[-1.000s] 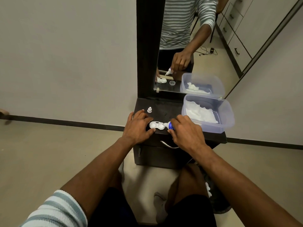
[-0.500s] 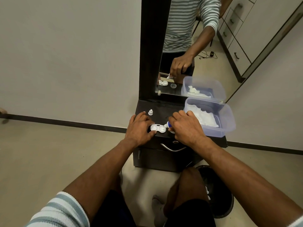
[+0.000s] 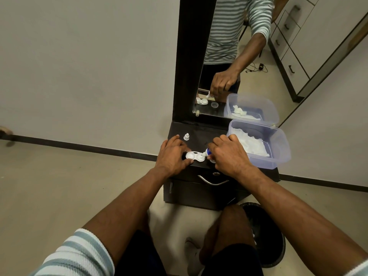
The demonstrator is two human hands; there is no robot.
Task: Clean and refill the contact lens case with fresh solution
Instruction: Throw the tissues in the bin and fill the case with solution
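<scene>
Bottle [image 3: 207,152] tilted lower, nozzle left over case [image 3: 195,156]

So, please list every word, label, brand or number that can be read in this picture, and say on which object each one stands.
None can be read.
Solution bottle: a blue band shows at its neck; any print is too small and mostly hidden by the right hand.
Lens case, bottle cap, plastic box: no marking can be made out.
</scene>
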